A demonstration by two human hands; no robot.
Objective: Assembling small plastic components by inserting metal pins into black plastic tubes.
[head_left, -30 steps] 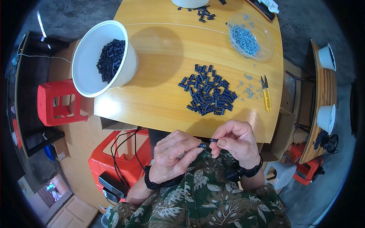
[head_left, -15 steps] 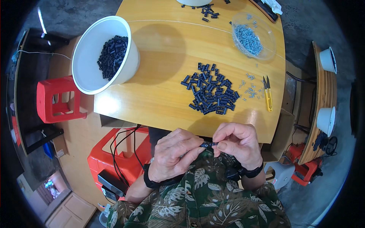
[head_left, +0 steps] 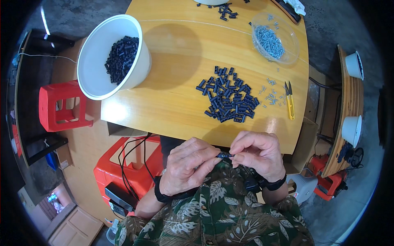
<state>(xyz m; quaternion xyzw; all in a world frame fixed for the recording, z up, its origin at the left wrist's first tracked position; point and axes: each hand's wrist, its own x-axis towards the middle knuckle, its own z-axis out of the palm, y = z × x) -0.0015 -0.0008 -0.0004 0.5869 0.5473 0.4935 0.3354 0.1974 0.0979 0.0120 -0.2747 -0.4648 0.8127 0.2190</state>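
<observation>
Close to my chest, just off the table's near edge, my left hand (head_left: 189,164) pinches a small black plastic tube piece (head_left: 224,156) between thumb and fingers. My right hand (head_left: 257,155) meets its right end with thumb and forefinger closed; what sits in that pinch is too small and covered to name. Beyond my hands a pile of black tube pieces (head_left: 230,96) lies on the yellow wooden table (head_left: 172,110). Several small silver screws (head_left: 271,97) are scattered right of the pile, beside yellow-handled thread snips (head_left: 290,104).
A large white bucket (head_left: 141,69), partly filled with black pieces, stands at the table's left. Far right sits a clear plastic bowl (head_left: 289,57) of silver screws. Red stools (head_left: 61,106) stand left on the floor. Black cables (head_left: 123,164) hang beside my left arm.
My hands have drawn very slightly closer together, and the dark piece between them has turned a little. Both pinches stay closed; the table's contents look the same.
</observation>
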